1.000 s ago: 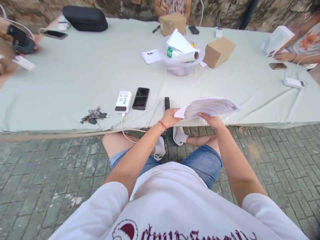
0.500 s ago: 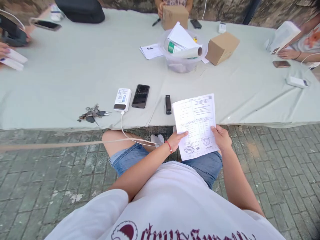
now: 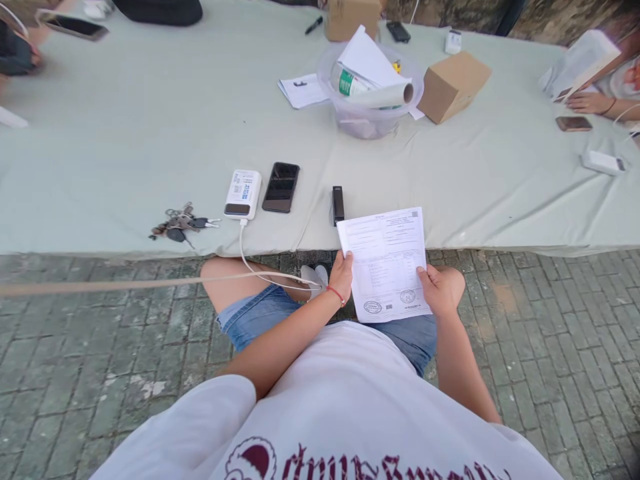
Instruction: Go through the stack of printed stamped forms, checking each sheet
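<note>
A stack of printed paper sheets (image 3: 385,267) with round stamps near its lower edge is held between my two hands, above my lap. My left hand (image 3: 342,277) grips its left edge, fingers behind and thumb at the side. On the right edge, my right hand (image 3: 438,288) pinches it with the thumb on top. Just beyond the upper left corner lies a small black stapler-like object (image 3: 338,203), its near end close to the paper. A black phone (image 3: 281,187) and a white power bank (image 3: 243,194) with a cable lie further left.
Keys (image 3: 183,224) lie near the front edge of the cloth-covered table (image 3: 150,147). Behind are a clear plastic tub (image 3: 370,120) with papers and a roll, and a cardboard box (image 3: 454,87). A white cable (image 3: 150,285) crosses my legs. Other people's hands show at the far right.
The paper stack has come lower and slightly left, more upright in view. My left hand has shifted from over the sheet to its left edge. The camera view has tilted a little.
</note>
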`<action>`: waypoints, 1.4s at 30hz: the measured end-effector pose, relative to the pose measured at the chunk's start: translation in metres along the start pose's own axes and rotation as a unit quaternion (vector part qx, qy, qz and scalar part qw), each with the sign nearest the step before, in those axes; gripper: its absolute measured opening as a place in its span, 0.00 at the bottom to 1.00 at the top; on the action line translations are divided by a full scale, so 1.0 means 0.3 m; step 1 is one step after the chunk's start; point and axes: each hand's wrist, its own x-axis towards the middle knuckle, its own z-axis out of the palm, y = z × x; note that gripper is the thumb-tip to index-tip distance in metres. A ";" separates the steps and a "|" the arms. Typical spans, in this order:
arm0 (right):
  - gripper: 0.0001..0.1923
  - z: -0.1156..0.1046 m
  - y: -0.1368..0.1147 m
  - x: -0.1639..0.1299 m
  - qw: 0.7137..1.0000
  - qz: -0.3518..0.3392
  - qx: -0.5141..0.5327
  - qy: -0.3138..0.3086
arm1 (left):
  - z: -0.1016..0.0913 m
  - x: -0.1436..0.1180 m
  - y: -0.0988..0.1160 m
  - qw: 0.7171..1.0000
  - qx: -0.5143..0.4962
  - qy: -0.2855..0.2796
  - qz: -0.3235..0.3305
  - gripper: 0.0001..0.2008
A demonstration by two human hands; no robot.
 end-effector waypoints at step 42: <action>0.23 0.062 0.035 0.057 0.999 0.035 -0.008 0.013 | -0.095 0.017 0.027 0.997 -0.065 -0.002 -0.043 0.22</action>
